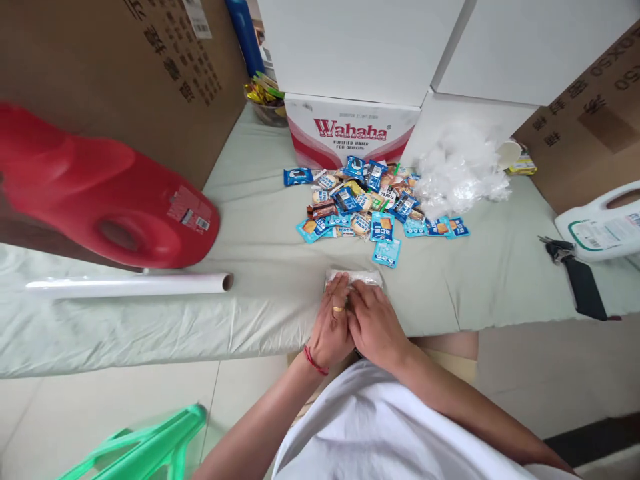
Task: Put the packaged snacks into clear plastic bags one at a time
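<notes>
In the head view, the left hand [333, 327], with a gold ring and a red cord bracelet, and the right hand [379, 321] lay palm-down side by side, touching, their fingers outstretched and held together rather than curled into fists. Both rested on a flat, whitish, clear-plastic-wrapped packet [367, 275] at the near edge of the worktop [270, 260], which was covered in pale green cloth; its far strip showed past the fingertips, and what was inside could not be told.

Beyond it lay a loose pile of small blue, light-blue and clear snack sachets [383, 227], several bearing Chinese characters too small to read surely. Behind the pile, a white-and-red cardboard carton [353, 133] read "Wahaha" in red, with "PURIFIED WATER FOR DRINKING" below. To its right sat a heap of crumpled clear plastic bags [460, 167].

At left, a large red plastic jug [170, 207] carried a label with a barcode, its text illegible; nearer lay a roll of clear film [130, 285]. The brown cardboard at far left [165, 47] showed dark Chinese characters; the brown cardboard at far right [560, 160] showed more, with "50X50". By the latter lay a white plastic jug [605, 233] with a green-bordered label.
</notes>
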Action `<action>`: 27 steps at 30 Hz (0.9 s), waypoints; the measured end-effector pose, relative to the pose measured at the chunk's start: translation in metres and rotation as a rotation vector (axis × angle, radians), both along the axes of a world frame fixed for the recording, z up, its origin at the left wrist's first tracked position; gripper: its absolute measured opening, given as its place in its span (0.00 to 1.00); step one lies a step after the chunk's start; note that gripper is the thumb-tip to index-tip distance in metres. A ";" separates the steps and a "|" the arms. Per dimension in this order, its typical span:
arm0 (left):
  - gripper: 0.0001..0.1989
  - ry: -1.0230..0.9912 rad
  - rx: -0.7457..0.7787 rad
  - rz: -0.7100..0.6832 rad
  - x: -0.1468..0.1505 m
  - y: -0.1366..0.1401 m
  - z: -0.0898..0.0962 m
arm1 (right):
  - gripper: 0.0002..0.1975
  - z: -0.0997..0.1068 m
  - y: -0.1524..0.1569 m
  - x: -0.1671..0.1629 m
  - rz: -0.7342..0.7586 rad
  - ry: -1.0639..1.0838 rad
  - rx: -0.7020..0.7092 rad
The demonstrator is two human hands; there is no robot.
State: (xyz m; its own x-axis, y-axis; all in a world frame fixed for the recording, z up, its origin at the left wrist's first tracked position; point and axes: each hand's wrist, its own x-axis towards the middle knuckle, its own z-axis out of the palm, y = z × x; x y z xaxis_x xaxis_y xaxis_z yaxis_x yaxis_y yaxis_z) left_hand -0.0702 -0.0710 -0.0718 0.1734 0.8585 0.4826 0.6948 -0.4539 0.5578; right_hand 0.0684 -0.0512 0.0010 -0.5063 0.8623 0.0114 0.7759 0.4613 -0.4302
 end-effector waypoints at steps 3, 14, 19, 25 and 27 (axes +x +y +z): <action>0.40 0.092 -0.013 -0.048 -0.002 -0.001 0.005 | 0.26 -0.002 -0.009 0.005 0.056 -0.006 0.008; 0.29 0.475 0.025 -0.163 -0.030 0.017 0.012 | 0.21 0.004 0.019 0.085 -0.111 0.340 -0.203; 0.24 0.503 0.085 -0.231 -0.049 0.041 0.009 | 0.31 -0.011 0.013 0.077 -0.027 0.198 -0.259; 0.17 0.324 0.036 -0.198 -0.055 0.059 0.025 | 0.22 -0.013 0.013 0.074 -0.081 0.557 -0.387; 0.18 0.179 -0.135 -0.057 -0.044 0.059 0.048 | 0.21 -0.017 0.015 0.085 -0.166 0.735 -0.412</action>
